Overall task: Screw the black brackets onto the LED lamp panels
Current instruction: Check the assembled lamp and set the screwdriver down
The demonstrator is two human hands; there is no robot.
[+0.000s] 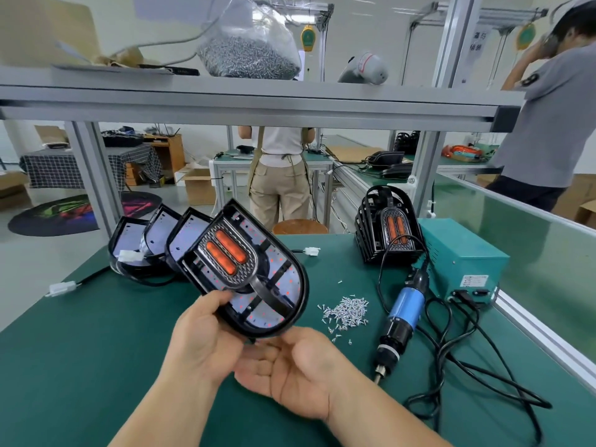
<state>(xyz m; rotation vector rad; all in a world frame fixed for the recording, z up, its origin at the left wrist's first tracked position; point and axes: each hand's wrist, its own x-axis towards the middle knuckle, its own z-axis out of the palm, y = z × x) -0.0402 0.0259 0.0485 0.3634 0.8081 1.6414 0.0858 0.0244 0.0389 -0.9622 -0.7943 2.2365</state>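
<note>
Head view showed me the left hand (206,337) gripping the LED lamp panel (283,279) by its near left edge, thumb on its face, holding it tilted above the green surface (80,350). A black bracket (272,298) lay across the panel's face. I had the right hand (290,366) palm up with relaxed fingers just beneath the panel's rounded end; whether it touched, I could not tell. Loose screws (346,311) lay heaped to the right, the blue electric screwdriver (403,311) just past them, near a teal power box (461,253). Bare panels (161,233) leaned in a row far left; assembled lamps (387,227) stood stacked far right.
</note>
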